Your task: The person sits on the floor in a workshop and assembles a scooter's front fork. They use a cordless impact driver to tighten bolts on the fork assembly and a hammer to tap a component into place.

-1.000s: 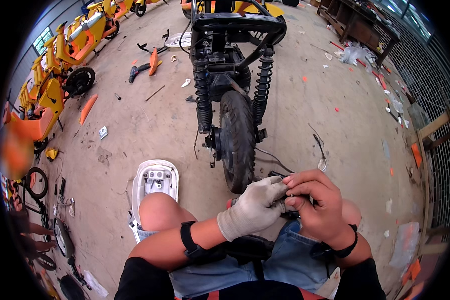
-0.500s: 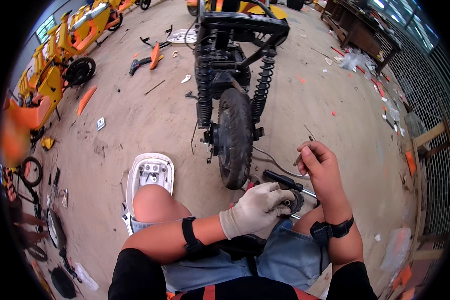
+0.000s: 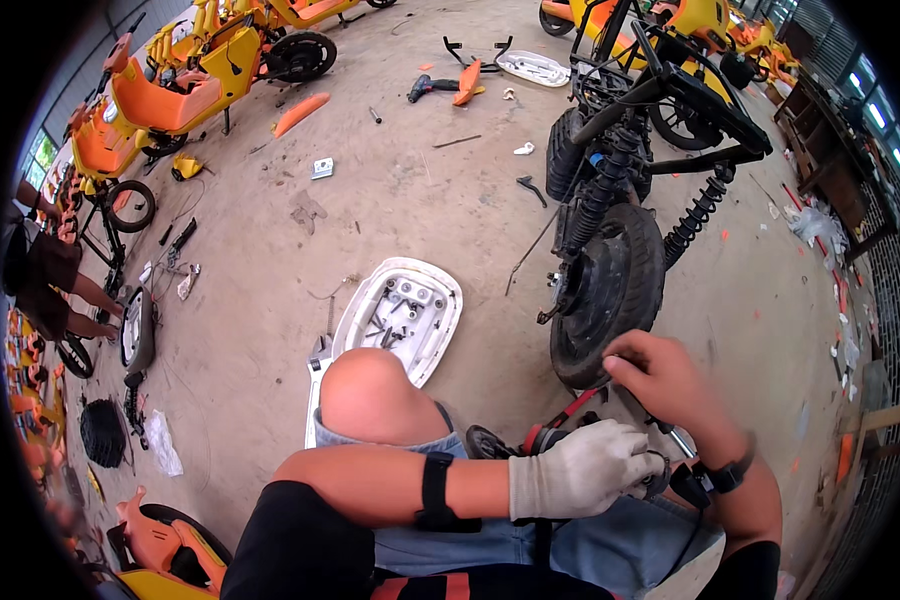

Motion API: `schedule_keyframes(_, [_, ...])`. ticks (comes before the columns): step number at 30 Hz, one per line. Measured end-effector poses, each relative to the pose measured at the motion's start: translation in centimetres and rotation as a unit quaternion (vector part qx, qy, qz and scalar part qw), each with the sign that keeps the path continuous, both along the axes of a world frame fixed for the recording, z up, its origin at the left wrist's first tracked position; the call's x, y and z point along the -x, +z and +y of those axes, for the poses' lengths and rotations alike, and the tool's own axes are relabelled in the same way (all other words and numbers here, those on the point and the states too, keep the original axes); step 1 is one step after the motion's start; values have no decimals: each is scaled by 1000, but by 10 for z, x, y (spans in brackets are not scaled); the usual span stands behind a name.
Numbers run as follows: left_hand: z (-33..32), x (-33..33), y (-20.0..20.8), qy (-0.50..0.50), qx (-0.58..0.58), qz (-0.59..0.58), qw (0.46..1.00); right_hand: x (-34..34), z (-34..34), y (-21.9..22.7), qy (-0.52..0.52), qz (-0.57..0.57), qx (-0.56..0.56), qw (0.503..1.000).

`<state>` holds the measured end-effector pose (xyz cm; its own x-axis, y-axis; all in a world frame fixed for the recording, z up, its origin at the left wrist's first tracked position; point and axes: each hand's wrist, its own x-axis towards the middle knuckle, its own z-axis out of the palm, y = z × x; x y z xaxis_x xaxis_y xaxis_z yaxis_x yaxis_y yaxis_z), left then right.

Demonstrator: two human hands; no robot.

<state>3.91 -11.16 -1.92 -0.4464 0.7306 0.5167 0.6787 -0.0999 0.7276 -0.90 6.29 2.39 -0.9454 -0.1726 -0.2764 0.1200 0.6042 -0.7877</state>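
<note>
My left hand (image 3: pixel 595 470), in a pale work glove, lies over my lap with its fingers closed round a dark round part (image 3: pixel 656 476), mostly hidden by the glove. Beside it are a red bar (image 3: pixel 576 408) and a small black wheel (image 3: pixel 488 443). My right hand (image 3: pixel 660 378) is bare and slightly blurred, held in front of the rear tyre (image 3: pixel 615 300) with thumb and fingers pinched. What sits in that pinch, if anything, cannot be made out. A chrome rod (image 3: pixel 682 440) shows between my hands.
A stripped motorbike frame (image 3: pixel 670 85) stands ahead. By my left knee, a white tray-like shell (image 3: pixel 440 345) holds several bolts, with an adjustable wrench (image 3: pixel 315 385) alongside. A cordless drill (image 3: pixel 432 87) lies farther off. Yellow-orange scooters (image 3: pixel 180 90) and a person (image 3: pixel 45 260) are at left.
The view has swung left, so the motorbike and my hands appear farther right. My right hand has come lower, nearer the gloved hand. The thin rod seen in its fingers earlier is no longer visible.
</note>
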Motion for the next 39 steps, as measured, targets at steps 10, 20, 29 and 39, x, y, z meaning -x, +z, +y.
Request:
schedule_keyframes(10, [-73, -20, -22, 57, 135, 15, 989, 45, -109, -28, 150, 7, 59, 987])
schedule_keyframes(20, [-64, -6, -1, 89, 72, -6, 993, -23, -30, -13, 80, -89, 192, 974])
schedule_keyframes(29, [-37, 18, 43, 119, 9, -159, 980, -87, 6, 16, 127, 176, 77, 973])
schedule_keyframes(39, [18, 16, 35, 62, 41, -318, 945, -115, 29, 4, -54, 270, 103, 956])
